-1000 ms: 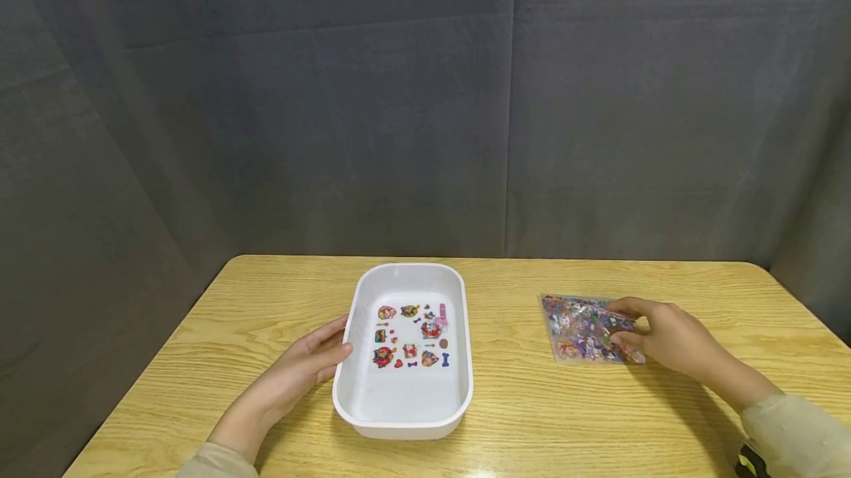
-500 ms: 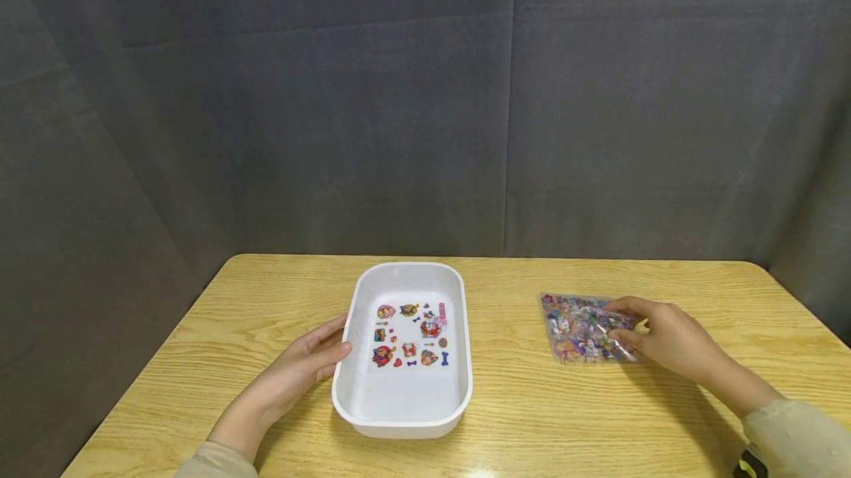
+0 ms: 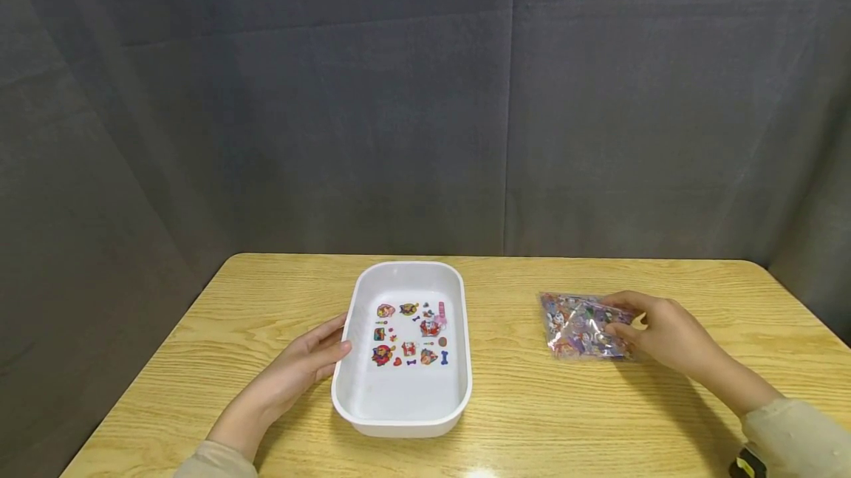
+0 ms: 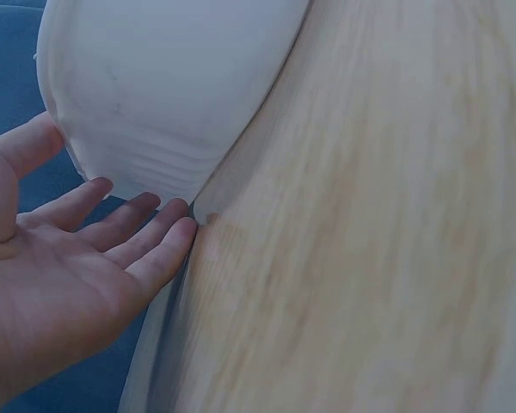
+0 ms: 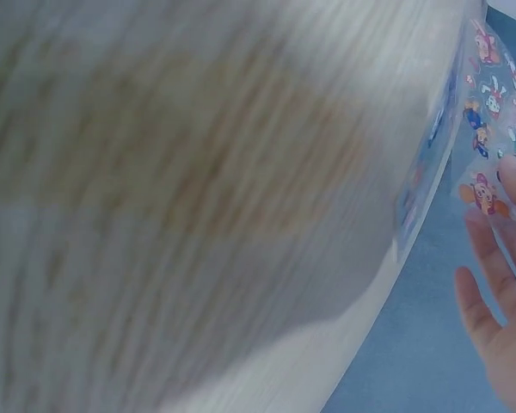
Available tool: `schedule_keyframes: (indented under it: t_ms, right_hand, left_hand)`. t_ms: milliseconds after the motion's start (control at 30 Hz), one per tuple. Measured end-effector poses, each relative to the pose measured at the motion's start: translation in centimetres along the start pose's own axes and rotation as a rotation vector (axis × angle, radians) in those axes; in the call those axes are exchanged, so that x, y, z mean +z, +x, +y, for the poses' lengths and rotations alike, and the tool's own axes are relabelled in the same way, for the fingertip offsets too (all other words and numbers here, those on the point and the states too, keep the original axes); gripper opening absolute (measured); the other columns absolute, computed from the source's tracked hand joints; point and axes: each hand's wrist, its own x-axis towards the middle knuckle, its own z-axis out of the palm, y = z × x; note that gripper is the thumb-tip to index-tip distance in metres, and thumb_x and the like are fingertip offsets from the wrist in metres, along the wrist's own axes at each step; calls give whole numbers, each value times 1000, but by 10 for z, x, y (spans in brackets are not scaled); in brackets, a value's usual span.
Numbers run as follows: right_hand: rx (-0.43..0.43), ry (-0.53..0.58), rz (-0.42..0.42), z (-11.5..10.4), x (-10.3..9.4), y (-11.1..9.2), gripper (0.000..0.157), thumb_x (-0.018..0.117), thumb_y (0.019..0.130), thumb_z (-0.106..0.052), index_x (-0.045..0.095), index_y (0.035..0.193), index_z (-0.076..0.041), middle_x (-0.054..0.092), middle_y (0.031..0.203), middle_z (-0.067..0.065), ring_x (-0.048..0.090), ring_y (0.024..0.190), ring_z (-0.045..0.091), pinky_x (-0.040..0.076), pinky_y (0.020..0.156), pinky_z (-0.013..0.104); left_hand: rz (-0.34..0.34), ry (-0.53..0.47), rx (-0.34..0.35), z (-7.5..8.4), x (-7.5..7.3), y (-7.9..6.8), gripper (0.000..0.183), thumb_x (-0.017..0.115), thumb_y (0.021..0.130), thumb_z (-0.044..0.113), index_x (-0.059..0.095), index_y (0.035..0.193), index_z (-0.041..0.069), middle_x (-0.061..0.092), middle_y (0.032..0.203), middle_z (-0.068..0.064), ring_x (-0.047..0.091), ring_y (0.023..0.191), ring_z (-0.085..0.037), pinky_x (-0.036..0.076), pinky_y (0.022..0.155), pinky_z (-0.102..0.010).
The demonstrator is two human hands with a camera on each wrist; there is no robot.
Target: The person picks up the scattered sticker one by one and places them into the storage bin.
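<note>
A white rectangular tray (image 3: pixel 405 397) stands on the table, with a clear sticker sheet (image 3: pixel 397 340) of cartoon figures lying inside. My left hand (image 3: pixel 292 374) rests against the tray's left side, thumb at the rim; the left wrist view shows its loosely extended fingers touching the outer wall. To the right lies a stack of shiny clear sticker sheets (image 3: pixel 575 326). There my right hand (image 3: pixel 668 334) pinches the right edge of the top sheet between thumb and fingers. In the right wrist view that sticker sheet (image 5: pixel 490 95) is lifted away from others below it.
Beneath everything is a wood-grain table (image 3: pixel 505 389) with rounded far corners. A dark grey curtain (image 3: pixel 372 131) hangs behind it and along both sides. A dark device with a yellow mark (image 3: pixel 747 463) sits at the right wrist.
The right hand's pinched sheet edge has risen and bent slightly, with its glare shifting. My left hand and the tray hold still.
</note>
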Motion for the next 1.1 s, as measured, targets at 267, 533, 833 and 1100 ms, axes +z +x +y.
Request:
schedule_keyframes:
  t_ms: [267, 533, 833, 1100]
  right_hand:
    - [-2, 7, 3, -6, -1, 2, 34, 76, 89, -16, 69, 122, -9, 71, 114, 12, 66, 97, 30, 54, 74, 40]
    - [-4, 10, 23, -14, -1, 2, 33, 75, 89, -16, 69, 121, -10, 71, 112, 10, 65, 94, 28, 53, 74, 41]
    - [-24, 56, 53, -29, 0, 0, 34, 75, 89, -20, 69, 122, -10, 73, 96, -2, 64, 90, 22, 54, 76, 43]
    - [-10, 103, 60, -43, 1, -1, 34, 76, 89, -21, 70, 121, -10, 73, 103, 3, 62, 86, 22, 53, 63, 31]
  left_hand:
    - [7, 1, -7, -2, 0, 1, 70, 58, 100, 18, 21, 154, -5, 28, 155, -29, 39, 138, -35, 42, 109, -35]
    - [0, -2, 2, -4, -1, 2, 70, 58, 100, 18, 21, 154, -6, 28, 155, -29, 42, 136, -33, 44, 105, -30]
    - [-19, 0, 11, -2, -2, 1, 71, 57, 101, 19, 19, 154, -7, 27, 155, -31, 37, 139, -37, 41, 109, -34]
    - [-3, 32, -4, -3, -1, 1, 70, 59, 100, 22, 22, 154, -4, 30, 155, -28, 38, 139, -36, 40, 110, -38]
